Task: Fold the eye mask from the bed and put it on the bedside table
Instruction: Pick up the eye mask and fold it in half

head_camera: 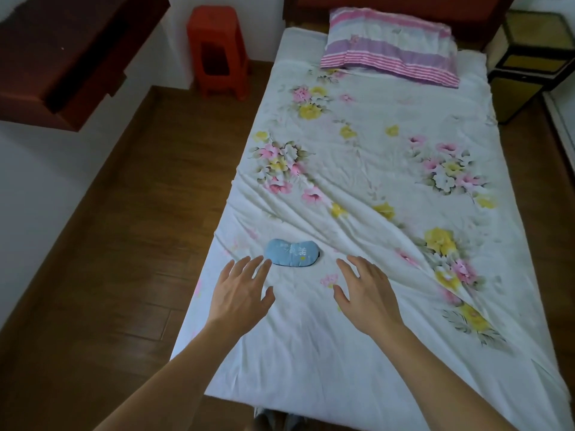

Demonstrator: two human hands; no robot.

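A light blue eye mask (292, 252) with a dark edge lies flat and unfolded on the flowered white sheet of the bed (357, 337), near the bed's left side. My left hand (239, 293) hovers just below and left of the mask, fingers spread, fingertips almost at its left end. To the mask's lower right, a short gap away, my right hand (364, 293) is spread too. Neither hand holds anything. The bedside table (525, 60), dark-framed with yellowish panels, stands at the far right by the head of the bed.
A pink and purple striped pillow (389, 46) lies at the head of the bed. A red plastic stool (219, 51) stands on the wooden floor to the bed's left. Dark brown furniture (62, 57) juts out from the wall at upper left.
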